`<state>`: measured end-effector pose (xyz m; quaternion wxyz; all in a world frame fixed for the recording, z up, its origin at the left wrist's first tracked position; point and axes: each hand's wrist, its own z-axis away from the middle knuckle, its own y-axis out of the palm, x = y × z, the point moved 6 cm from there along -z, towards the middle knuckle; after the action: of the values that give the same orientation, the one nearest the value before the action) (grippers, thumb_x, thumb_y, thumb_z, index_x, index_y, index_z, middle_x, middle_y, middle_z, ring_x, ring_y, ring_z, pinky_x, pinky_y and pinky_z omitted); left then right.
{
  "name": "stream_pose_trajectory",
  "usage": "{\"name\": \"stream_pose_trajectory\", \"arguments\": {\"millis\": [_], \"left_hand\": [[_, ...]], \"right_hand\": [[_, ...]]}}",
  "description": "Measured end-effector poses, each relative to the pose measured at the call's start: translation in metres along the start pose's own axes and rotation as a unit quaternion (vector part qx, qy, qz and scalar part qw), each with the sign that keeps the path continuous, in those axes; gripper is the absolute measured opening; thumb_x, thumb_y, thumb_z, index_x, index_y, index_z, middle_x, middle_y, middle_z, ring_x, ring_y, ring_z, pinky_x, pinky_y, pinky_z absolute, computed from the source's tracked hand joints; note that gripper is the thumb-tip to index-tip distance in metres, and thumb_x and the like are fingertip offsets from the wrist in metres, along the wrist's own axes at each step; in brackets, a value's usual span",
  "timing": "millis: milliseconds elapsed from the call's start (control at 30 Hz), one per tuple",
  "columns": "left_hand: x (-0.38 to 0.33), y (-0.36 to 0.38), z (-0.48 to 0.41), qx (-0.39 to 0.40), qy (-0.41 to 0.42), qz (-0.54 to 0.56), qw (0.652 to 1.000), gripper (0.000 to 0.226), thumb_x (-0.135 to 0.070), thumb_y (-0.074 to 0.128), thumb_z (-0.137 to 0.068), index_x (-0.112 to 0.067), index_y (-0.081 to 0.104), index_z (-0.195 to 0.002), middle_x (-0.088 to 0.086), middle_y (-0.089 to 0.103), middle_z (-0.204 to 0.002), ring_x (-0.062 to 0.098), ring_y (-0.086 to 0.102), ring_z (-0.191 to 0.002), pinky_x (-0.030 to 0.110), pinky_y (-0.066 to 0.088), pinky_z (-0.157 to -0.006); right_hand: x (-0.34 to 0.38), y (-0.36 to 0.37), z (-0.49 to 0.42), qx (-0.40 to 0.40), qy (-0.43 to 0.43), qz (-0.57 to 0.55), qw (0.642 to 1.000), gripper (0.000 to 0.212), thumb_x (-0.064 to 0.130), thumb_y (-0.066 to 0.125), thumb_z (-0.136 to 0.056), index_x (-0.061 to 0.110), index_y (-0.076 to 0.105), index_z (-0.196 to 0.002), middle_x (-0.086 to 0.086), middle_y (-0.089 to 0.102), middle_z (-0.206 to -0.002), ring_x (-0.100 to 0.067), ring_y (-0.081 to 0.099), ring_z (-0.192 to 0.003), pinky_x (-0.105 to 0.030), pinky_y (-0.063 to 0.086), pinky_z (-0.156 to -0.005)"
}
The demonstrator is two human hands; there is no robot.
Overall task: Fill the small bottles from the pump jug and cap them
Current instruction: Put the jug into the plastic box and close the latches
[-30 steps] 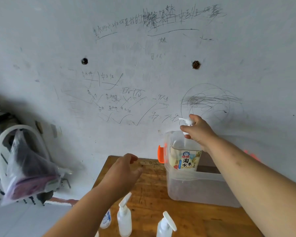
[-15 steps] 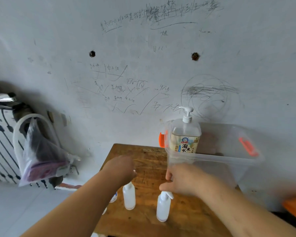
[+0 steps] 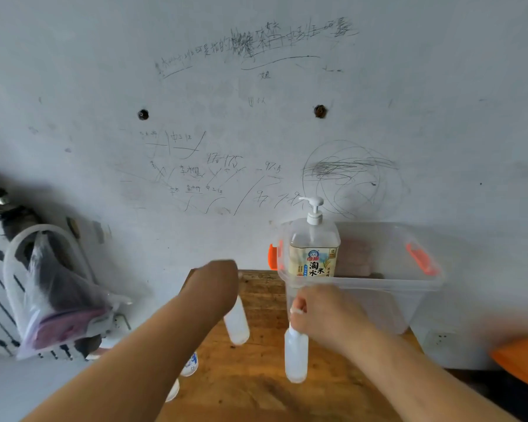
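Observation:
The clear pump jug (image 3: 314,248) with a white pump head and a cream label stands in a clear plastic bin (image 3: 387,284) at the back of the wooden table (image 3: 256,391). My left hand (image 3: 217,284) grips the top of a small translucent bottle (image 3: 237,325), which is lifted and tilted above the table. My right hand (image 3: 320,312) grips the pump cap of a second small bottle (image 3: 295,356), also lifted. Both caps are hidden under my fingers.
Two more small bottles (image 3: 189,365) peek out under my left forearm near the table's left edge. A plastic bag (image 3: 55,296) hangs at the left by a railing. The wall stands right behind the table. An orange object (image 3: 521,360) lies at the far right.
My right hand left the jug's pump and came down onto the right small bottle. Both hands took hold of a small bottle each and have raised them off the table.

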<state>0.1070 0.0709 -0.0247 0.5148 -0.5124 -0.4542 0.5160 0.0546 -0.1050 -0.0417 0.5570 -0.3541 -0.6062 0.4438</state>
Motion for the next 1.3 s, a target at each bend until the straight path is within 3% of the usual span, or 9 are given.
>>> {"name": "stream_pose_trajectory", "arguments": {"millis": [100,200,300,467,667,833,1000,1100,1300], "left_hand": [[-0.024,-0.053,-0.002,-0.094,0.049,0.041,0.994,0.012,-0.014,0.049,-0.099,-0.008,0.056,-0.108,0.007,0.063,-0.107,0.021,0.06,-0.093,0.026,0.044,-0.077],[-0.048,-0.09,-0.006,-0.153,0.093,0.068,0.981,0.014,-0.016,0.047,-0.1,-0.008,0.056,-0.108,0.009,0.058,-0.106,0.026,0.06,-0.097,0.028,0.041,-0.077],[-0.066,-0.105,-0.017,-0.164,0.114,0.074,0.977,0.013,-0.012,0.048,-0.098,-0.007,0.057,-0.106,0.01,0.059,-0.106,0.026,0.058,-0.095,0.028,0.039,-0.076],[-0.099,-0.098,-0.04,-0.159,0.149,0.05,0.975,0.013,-0.013,0.046,-0.099,-0.008,0.057,-0.104,0.009,0.061,-0.105,0.025,0.06,-0.091,0.032,0.047,-0.077],[-0.131,-0.067,-0.066,-0.145,0.188,-0.004,0.971,0.015,-0.012,0.049,-0.097,-0.009,0.054,-0.111,0.007,0.053,-0.101,0.02,0.052,-0.076,0.028,0.041,-0.069],[-0.144,-0.031,-0.079,-0.086,0.232,-0.034,0.968,0.029,-0.008,0.047,-0.098,-0.01,0.052,-0.126,0.011,0.055,-0.117,0.026,0.061,-0.097,0.029,0.046,-0.08],[-0.148,0.005,-0.1,-0.006,0.241,-0.062,0.969,0.03,-0.006,0.048,-0.095,-0.013,0.057,-0.122,0.009,0.057,-0.117,0.027,0.059,-0.102,0.034,0.049,-0.089],[-0.149,0.018,-0.108,0.026,0.241,-0.057,0.969,0.035,-0.003,0.047,-0.093,-0.016,0.059,-0.124,0.008,0.056,-0.119,0.026,0.059,-0.106,0.035,0.048,-0.092],[-0.152,0.038,-0.12,0.067,0.226,-0.047,0.971,0.04,0.0,0.049,-0.092,-0.016,0.061,-0.127,0.005,0.062,-0.125,0.022,0.061,-0.113,0.032,0.046,-0.099]], "right_hand": [[-0.004,-0.056,0.003,-0.074,0.016,-0.063,0.995,0.012,0.034,0.056,-0.084,0.025,0.062,-0.08,0.008,0.065,-0.082,-0.011,0.061,-0.077,-0.027,0.048,-0.063],[-0.015,-0.115,0.01,-0.176,0.028,-0.124,0.976,0.01,0.033,0.06,-0.083,0.025,0.067,-0.081,0.01,0.067,-0.077,-0.008,0.063,-0.075,-0.029,0.051,-0.068],[-0.028,-0.156,0.011,-0.251,0.035,-0.139,0.957,0.01,0.031,0.061,-0.083,0.026,0.069,-0.079,0.014,0.067,-0.075,-0.004,0.062,-0.076,-0.027,0.05,-0.068],[-0.055,-0.174,-0.006,-0.278,0.074,-0.111,0.951,0.011,0.028,0.059,-0.082,0.023,0.068,-0.08,0.012,0.066,-0.078,-0.012,0.061,-0.074,-0.024,0.045,-0.06],[-0.084,-0.148,-0.041,-0.239,0.098,-0.089,0.962,0.012,0.03,0.059,-0.084,0.023,0.067,-0.088,0.006,0.066,-0.088,-0.018,0.061,-0.084,-0.025,0.043,-0.066],[-0.099,-0.101,-0.074,-0.148,0.126,-0.088,0.977,0.013,0.029,0.06,-0.082,0.022,0.069,-0.087,0.004,0.068,-0.089,-0.018,0.062,-0.084,-0.025,0.044,-0.068],[-0.115,-0.053,-0.102,-0.066,0.159,-0.112,0.979,0.007,0.024,0.062,-0.081,0.023,0.069,-0.08,0.002,0.07,-0.085,-0.018,0.064,-0.081,-0.023,0.046,-0.068],[-0.122,-0.031,-0.114,-0.047,0.174,-0.121,0.976,0.007,0.024,0.063,-0.081,0.021,0.069,-0.081,0.0,0.07,-0.087,-0.022,0.067,-0.084,-0.028,0.053,-0.075],[-0.125,-0.01,-0.123,-0.042,0.188,-0.1,0.976,0.017,0.023,0.064,-0.084,0.019,0.068,-0.1,0.0,0.068,-0.099,-0.022,0.064,-0.089,-0.026,0.048,-0.073]]}}
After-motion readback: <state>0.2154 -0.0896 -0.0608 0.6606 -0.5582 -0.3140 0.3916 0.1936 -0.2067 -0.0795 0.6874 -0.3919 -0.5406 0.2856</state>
